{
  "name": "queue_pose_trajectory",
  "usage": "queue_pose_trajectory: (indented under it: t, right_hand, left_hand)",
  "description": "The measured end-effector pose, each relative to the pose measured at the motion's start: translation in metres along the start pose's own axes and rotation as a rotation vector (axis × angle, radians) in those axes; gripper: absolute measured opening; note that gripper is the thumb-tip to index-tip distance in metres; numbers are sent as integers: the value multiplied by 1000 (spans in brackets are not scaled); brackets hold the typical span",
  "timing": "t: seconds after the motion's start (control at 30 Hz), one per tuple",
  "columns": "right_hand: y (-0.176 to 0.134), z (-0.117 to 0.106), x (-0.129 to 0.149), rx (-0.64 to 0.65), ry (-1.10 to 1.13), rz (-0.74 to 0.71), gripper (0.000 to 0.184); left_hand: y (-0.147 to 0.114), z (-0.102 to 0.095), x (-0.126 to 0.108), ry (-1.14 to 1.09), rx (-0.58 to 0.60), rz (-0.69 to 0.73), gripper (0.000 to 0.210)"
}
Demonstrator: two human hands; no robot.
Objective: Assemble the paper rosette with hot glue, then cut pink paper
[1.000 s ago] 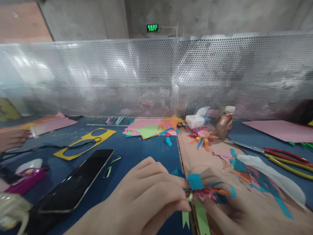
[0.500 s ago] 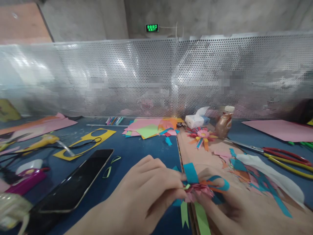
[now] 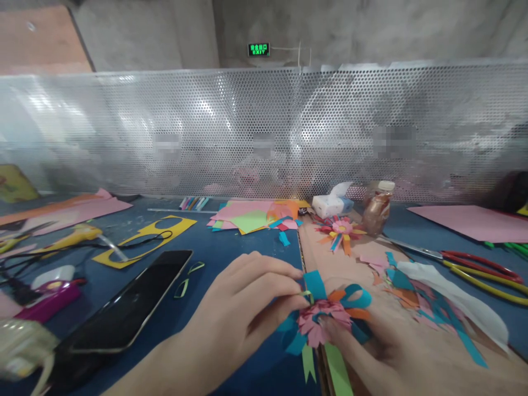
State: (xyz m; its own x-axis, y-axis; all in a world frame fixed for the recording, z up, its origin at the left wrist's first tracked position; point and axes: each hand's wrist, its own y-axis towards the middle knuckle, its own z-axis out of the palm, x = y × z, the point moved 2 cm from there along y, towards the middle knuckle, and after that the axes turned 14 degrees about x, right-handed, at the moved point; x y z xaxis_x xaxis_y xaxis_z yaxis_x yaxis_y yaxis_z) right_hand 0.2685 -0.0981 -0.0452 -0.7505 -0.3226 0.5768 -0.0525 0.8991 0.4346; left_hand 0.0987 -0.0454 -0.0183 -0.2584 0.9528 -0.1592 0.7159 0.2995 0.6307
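A paper flower [image 3: 310, 328] with a ruffled pink centre, blue and orange loops round it and light green tails below is between my hands. My right hand [image 3: 383, 346] grips it from the right, thumb pressed on the pink centre, other fingers mostly hidden behind. At the flower's upper left edge, my left hand [image 3: 247, 308] is closed in a pinch on a small light green paper strip [image 3: 306, 295]. A finished-looking paper flower [image 3: 342, 226] with red, orange and blue petals lies farther back on the cardboard [image 3: 315, 242].
Left on the blue table are a phone [image 3: 136, 302], a yellow glue gun [image 3: 80, 236] with cables, and a cut yellow sheet [image 3: 181, 224]. Coloured paper [image 3: 251, 217] lies at the back. Scissors [image 3: 478, 264], paper scraps [image 3: 412, 297], a tissue pack [image 3: 328, 205] and a bottle [image 3: 377, 209] are right.
The flower has tilted and moved slightly left, so its pink centre now faces me more. My left fingertips remain at its upper left edge, and the right thumb now lies on the centre.
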Motion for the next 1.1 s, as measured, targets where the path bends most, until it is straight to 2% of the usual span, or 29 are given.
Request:
queue_pose_trajectory:
  t: [0.1,0.2,0.37,0.43,0.53,0.63,0.8,0.93,1.0,1.1]
  right_hand:
    - [3,0,2,85,150,26,16]
    - [5,-4,6,113,172,70,17]
    - [5,-13,6,-22,5,89,19]
    - [5,-14,6,-44,-42,87,23]
    - [6,-13,9,-10,-18,51,19]
    - [9,-10,10,29,70,47,19]
    - [8,2,4,86,285,129,19]
    - [5,5,4,32,410,185,19]
    - [6,2,7,7,392,189,18]
    - [8,-4,11,64,301,163,16]
  left_hand:
    - [0,0,1,-10,-43,-33,5]
    - [-1,-1,2,-50,-99,-109,8]
    - [-1,-1,4,-120,-118,-223,11]
    - [0,0,4,-147,-124,-233,11]
    - [1,3,4,-204,-140,-254,9]
    - [1,6,4,-244,-142,-244,9]
    - [1,7,4,-243,-154,-221,8]
    - [0,6,4,-221,-165,-230,9]
    - [0,6,4,-223,-183,-251,16]
    - [0,6,5,-247,-204,-282,22]
